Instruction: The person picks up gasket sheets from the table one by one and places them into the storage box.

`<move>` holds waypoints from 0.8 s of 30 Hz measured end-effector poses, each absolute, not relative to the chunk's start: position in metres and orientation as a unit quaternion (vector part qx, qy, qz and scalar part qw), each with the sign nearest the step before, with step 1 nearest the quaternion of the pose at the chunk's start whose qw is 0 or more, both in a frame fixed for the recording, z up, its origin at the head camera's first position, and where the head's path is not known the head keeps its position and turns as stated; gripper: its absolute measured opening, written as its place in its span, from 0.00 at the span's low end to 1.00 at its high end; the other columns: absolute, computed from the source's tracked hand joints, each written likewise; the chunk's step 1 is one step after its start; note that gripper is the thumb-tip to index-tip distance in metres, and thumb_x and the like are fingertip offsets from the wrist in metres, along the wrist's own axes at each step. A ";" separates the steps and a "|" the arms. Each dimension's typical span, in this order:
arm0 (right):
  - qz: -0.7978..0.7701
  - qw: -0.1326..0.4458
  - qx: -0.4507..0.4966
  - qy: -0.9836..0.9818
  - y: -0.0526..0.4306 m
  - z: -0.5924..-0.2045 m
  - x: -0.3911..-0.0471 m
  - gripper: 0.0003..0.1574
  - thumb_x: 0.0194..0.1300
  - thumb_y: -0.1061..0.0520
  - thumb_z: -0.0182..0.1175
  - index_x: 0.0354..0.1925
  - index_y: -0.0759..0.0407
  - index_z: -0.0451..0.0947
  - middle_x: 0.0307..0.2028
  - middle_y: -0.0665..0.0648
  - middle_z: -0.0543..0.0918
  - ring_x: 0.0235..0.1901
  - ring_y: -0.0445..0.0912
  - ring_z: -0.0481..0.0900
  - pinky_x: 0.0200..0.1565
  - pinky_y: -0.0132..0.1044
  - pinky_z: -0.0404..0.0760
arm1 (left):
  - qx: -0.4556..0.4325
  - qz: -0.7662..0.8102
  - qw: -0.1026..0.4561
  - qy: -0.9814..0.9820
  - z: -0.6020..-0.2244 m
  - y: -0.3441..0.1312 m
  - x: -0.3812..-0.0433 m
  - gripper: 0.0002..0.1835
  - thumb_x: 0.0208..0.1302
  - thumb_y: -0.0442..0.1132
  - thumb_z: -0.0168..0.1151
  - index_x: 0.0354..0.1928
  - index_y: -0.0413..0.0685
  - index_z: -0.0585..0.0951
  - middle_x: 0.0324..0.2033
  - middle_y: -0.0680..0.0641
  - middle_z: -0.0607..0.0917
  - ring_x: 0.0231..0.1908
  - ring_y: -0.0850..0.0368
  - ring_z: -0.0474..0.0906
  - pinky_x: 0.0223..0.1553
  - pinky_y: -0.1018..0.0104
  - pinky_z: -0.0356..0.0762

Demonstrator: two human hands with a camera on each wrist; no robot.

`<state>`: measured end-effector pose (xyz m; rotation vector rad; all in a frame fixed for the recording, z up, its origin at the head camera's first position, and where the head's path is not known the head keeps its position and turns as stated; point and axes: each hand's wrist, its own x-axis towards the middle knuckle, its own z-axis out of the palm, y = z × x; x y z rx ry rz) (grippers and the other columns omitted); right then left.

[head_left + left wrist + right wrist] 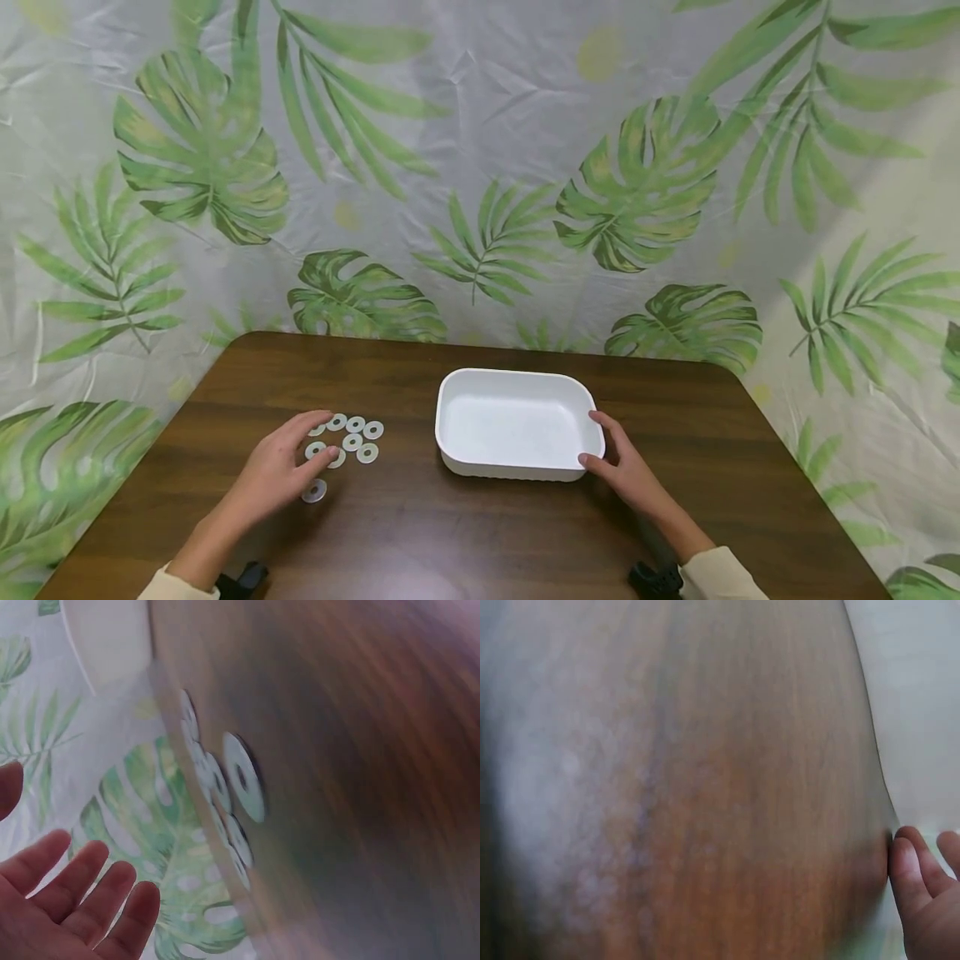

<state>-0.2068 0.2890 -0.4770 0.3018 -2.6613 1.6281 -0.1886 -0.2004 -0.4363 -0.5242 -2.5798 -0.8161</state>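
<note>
Several flat metal washers (pixel 352 442) lie in a loose group on the left of the table, with one washer (pixel 244 778) set apart nearer the person. My left hand (pixel 281 467) is over the left side of this group, thumb and fingers spread, and partly covers some washers in the head view. Nothing shows between its fingers (pixel 94 862) in the left wrist view. A white rounded rectangular tub (pixel 517 425) stands right of the washers, with nothing inside. At its right end, my right hand (pixel 626 471) holds the rim with thumb and finger.
Both stand on a dark brown wooden table (pixel 450 533) with rounded far corners. Behind its far edge hangs a pale cloth (pixel 495 125) printed with green leaves. A dark band (pixel 243 579) is on the left wrist, another (pixel 654 579) on the right.
</note>
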 end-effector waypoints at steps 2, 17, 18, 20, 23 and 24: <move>0.521 0.002 0.095 -0.848 0.289 -0.477 -0.206 0.43 0.66 0.61 0.62 0.72 0.64 0.52 0.69 0.75 0.61 0.51 0.36 0.73 0.47 0.23 0.77 | -0.194 -0.272 0.190 -0.923 -0.439 -0.206 -0.189 0.22 0.57 0.38 0.71 0.53 0.40 0.82 0.50 0.42 0.85 0.50 0.43 0.84 0.47 0.44 0.79; 0.508 -0.011 0.091 -0.857 0.290 -0.471 -0.205 0.44 0.67 0.59 0.62 0.73 0.62 0.52 0.70 0.73 0.58 0.58 0.58 0.73 0.47 0.23 0.77 | -0.257 -0.246 0.102 -0.929 -0.467 -0.248 -0.191 0.18 0.46 0.40 0.79 0.42 0.57 0.86 0.39 0.59 0.86 0.43 0.62 0.81 0.43 0.62 0.80; 0.507 -0.012 0.091 -0.857 0.290 -0.471 -0.205 0.44 0.67 0.59 0.62 0.73 0.62 0.52 0.71 0.73 0.57 0.59 0.59 0.72 0.47 0.23 0.77 | -0.264 -0.247 0.098 -0.927 -0.467 -0.249 -0.192 0.18 0.46 0.41 0.79 0.42 0.57 0.86 0.40 0.58 0.86 0.43 0.63 0.81 0.43 0.62 0.79; 0.508 -0.013 0.094 -0.856 0.290 -0.471 -0.205 0.44 0.67 0.59 0.62 0.73 0.62 0.52 0.71 0.73 0.56 0.60 0.60 0.72 0.48 0.22 0.76 | -0.274 -0.251 0.079 -0.925 -0.467 -0.251 -0.194 0.18 0.48 0.43 0.79 0.43 0.58 0.86 0.40 0.58 0.85 0.44 0.63 0.80 0.43 0.63 0.78; 0.509 -0.011 0.097 -0.855 0.291 -0.472 -0.206 0.44 0.67 0.59 0.62 0.73 0.62 0.52 0.72 0.73 0.56 0.61 0.63 0.71 0.48 0.21 0.75 | -0.280 -0.254 0.050 -0.925 -0.466 -0.252 -0.196 0.18 0.50 0.45 0.78 0.44 0.57 0.87 0.41 0.57 0.84 0.43 0.63 0.79 0.42 0.65 0.76; 0.509 -0.010 0.097 -0.855 0.291 -0.472 -0.206 0.44 0.67 0.59 0.62 0.73 0.62 0.52 0.72 0.73 0.56 0.61 0.63 0.71 0.48 0.21 0.75 | -0.278 -0.253 0.044 -0.926 -0.466 -0.251 -0.197 0.17 0.50 0.45 0.77 0.44 0.57 0.87 0.40 0.58 0.83 0.42 0.63 0.78 0.41 0.66 0.75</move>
